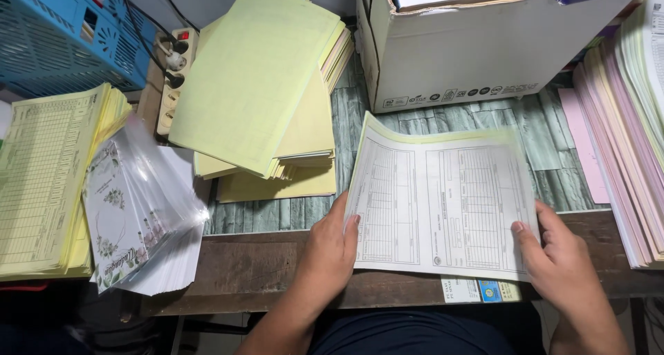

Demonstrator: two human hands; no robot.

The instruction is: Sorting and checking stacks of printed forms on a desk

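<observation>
A thin, floppy stack of printed forms (443,203) is held flat at the near tabletop (277,258) edge, pinched at left and right edges by left hand (332,248) and right hand (557,255) fingers clamped on it; light, slippery, best gripped edgewise.

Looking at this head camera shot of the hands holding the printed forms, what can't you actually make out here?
All in the head view:
- Form sheets between left hand and right hand: print blurred and too small; sheet count unclear.
- Cardboard box: contents cut off by the top edge.
- Pink and white paper stack: runs off the right edge.
- Small cards: mostly hidden under the forms.
- Yellow stack: covers the sheets beneath it.
</observation>
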